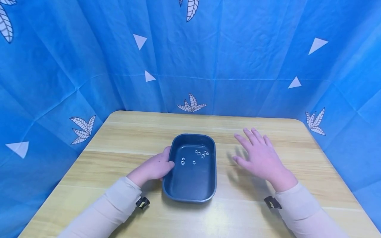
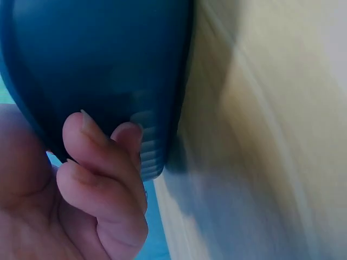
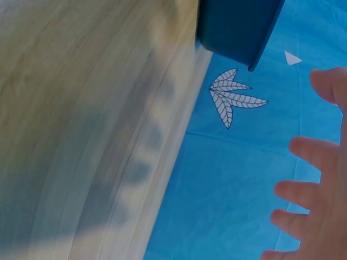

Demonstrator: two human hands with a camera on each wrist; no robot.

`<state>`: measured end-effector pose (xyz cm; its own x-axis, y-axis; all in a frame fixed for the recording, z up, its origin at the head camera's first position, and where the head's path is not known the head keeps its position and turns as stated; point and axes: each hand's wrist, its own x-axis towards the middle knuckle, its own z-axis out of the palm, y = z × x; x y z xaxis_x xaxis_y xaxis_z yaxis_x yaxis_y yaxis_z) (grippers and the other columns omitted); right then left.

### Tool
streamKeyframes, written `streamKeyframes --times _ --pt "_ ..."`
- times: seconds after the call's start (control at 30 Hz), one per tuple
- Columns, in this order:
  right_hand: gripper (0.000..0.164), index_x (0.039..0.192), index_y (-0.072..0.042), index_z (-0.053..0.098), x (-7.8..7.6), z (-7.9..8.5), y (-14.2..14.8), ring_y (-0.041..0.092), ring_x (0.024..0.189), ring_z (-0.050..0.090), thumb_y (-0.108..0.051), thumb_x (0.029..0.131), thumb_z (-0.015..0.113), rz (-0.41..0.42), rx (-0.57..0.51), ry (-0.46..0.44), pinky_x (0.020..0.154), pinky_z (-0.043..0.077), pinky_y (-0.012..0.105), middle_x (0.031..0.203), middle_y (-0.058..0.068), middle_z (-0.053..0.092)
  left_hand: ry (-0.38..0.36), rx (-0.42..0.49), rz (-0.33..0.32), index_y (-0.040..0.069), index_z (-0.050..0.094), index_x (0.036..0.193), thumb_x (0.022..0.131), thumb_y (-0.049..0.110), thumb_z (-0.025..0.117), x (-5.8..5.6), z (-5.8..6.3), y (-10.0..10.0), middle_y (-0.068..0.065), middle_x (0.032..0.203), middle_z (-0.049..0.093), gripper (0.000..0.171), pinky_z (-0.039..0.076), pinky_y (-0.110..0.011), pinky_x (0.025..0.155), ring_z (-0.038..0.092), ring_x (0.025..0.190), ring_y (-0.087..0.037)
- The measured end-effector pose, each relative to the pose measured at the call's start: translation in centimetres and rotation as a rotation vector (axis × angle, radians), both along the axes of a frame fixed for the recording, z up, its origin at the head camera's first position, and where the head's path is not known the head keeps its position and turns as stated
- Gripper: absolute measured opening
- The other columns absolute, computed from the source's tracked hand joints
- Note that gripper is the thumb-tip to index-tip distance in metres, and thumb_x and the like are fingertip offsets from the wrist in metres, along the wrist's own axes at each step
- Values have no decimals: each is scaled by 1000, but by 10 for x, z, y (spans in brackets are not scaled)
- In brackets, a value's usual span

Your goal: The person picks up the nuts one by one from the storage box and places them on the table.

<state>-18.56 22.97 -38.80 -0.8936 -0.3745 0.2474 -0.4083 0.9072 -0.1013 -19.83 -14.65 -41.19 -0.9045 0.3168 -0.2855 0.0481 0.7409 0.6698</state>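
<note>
Dark blue tray (image 1: 190,185) sitting around the middle of a light wooden table (image 1: 125,142), and from where I'm standing I count 8 tiny clear beads (image 1: 203,156) in it: 5 bunched toward the far right, 2 close together on the left, 1 in between. Left hand (image 1: 156,167) grips the tray's left side, thumb over the rim, fingers curled against the outer wall. Right hand (image 1: 262,157) hovers over the table right of the tray, fingers spread. Blue curtain (image 1: 253,56) behind, white leaves on it.
</note>
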Motion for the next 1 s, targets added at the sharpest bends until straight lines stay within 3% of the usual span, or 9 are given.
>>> streamKeyframes --times 0.33,0.57,0.8,1.0 --pt "77 155 -19 41 1 -1 -3 46 148 22 -58 92 61 14 1 16 112 18 74 161 20 29 -16 83 -32 6 17 158 99 16 49 11 0 15 -12 74 62 68 53 -39 48 59 46 -27" --pt "77 155 -19 42 2 -1 -4 45 147 23 -58 92 61 17 -2 21 112 19 74 161 20 31 -48 118 -47 7 16 159 99 18 51 12 0 20 -12 72 63 71 53 -38 46 60 47 -27" --pt "76 154 -19 44 3 3 -7 44 148 23 -58 91 62 15 -3 18 112 19 73 161 19 31 21 6 -18 8 15 161 101 38 52 -6 3 23 -9 66 62 77 52 -38 58 63 53 -25" --pt "75 153 -20 45 3 6 -10 42 149 22 -59 91 62 15 -16 20 113 20 71 161 17 32 61 -7 46 9 16 162 100 41 53 -28 5 29 -8 73 63 79 53 -42 69 64 57 -26"
